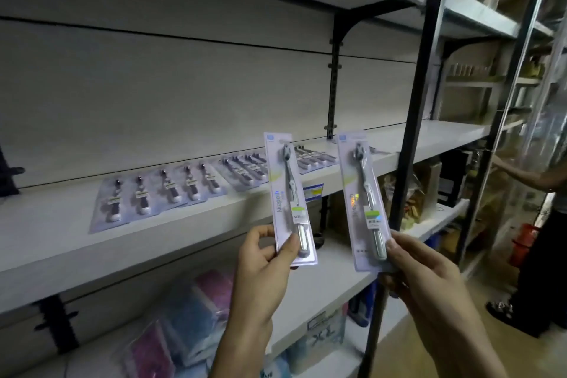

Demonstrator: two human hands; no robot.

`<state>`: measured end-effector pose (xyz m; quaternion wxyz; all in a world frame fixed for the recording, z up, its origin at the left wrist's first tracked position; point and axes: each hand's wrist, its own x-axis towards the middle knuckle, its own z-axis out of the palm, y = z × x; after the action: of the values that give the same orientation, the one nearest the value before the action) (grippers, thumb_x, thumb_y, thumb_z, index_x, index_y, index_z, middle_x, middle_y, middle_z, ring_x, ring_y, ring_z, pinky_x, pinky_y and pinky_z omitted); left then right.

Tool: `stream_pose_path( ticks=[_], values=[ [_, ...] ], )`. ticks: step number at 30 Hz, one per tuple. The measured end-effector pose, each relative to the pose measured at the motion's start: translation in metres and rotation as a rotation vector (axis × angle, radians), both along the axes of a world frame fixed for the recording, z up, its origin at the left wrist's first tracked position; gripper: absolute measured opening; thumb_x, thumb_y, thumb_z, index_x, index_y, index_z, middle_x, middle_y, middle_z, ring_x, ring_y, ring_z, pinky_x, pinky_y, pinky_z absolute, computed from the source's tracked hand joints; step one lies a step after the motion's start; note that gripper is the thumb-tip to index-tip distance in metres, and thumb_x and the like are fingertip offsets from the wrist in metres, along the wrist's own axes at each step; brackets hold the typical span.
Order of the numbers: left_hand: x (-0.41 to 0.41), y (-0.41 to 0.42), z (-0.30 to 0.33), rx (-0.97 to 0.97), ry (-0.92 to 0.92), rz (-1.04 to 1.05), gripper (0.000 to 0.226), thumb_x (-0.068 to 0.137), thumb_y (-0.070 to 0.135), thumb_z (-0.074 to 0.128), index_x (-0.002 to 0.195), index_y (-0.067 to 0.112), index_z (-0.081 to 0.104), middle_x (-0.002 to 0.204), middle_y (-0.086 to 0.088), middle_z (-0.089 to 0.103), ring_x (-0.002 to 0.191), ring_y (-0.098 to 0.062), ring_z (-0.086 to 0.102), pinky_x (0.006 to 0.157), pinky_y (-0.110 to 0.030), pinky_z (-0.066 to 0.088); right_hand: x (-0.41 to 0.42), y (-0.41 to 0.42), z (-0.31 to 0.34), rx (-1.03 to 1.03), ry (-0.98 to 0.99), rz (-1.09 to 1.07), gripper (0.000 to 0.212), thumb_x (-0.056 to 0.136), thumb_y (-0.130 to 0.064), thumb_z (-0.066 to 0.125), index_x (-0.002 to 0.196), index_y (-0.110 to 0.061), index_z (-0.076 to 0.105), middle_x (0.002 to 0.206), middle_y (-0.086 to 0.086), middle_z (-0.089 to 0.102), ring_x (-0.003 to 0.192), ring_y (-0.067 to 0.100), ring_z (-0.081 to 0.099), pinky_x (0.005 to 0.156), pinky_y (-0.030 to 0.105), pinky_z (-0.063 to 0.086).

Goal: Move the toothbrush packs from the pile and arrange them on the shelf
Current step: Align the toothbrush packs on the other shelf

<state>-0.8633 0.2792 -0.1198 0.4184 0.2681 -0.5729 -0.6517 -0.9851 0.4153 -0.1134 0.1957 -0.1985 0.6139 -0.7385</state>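
While both hands are up before the shelf, each grips a toothbrush pack by its lower end: left hand pinches the left pack, right hand the right pack. "Niepoth", or something near it, runs up the card; the small labels are unreadable. Rows of packs lie flat on the white shelf at ten o'clock. Blurred pink and blue bundles sit at seven. Another person's arm reaches in at three o'clock, mostly cut off.
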Motion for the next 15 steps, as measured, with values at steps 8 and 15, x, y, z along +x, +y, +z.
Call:
stream_pose_path(
  ticks=[8,15],
  values=[
    [-0.125,0.034,0.014,0.013,0.015,0.08,0.01,0.088,0.01,0.063,0.094,0.006,0.056,0.067,0.0,0.072,0.046,0.005,0.055,0.042,-0.006,0.036,-0.139,0.023,0.01,-0.001,-0.008,0.011,0.018,0.091,-0.019,0.06,0.106,-0.017,0.07,0.097,0.007,0.072,0.081,0.018,0.063,0.061,0.028,0.045],
    [-0.2,0.036,0.013,0.034,0.007,0.138,0.014,0.088,0.013,0.065,0.097,0.005,0.058,0.069,0.002,0.073,0.045,0.006,0.055,0.041,-0.006,0.035,-0.219,0.013,0.004,0.01,0.003,0.01,0.017,0.093,-0.019,0.058,0.105,-0.018,0.069,0.094,0.004,0.072,0.077,0.014,0.065,0.061,0.027,0.046]
  ],
)
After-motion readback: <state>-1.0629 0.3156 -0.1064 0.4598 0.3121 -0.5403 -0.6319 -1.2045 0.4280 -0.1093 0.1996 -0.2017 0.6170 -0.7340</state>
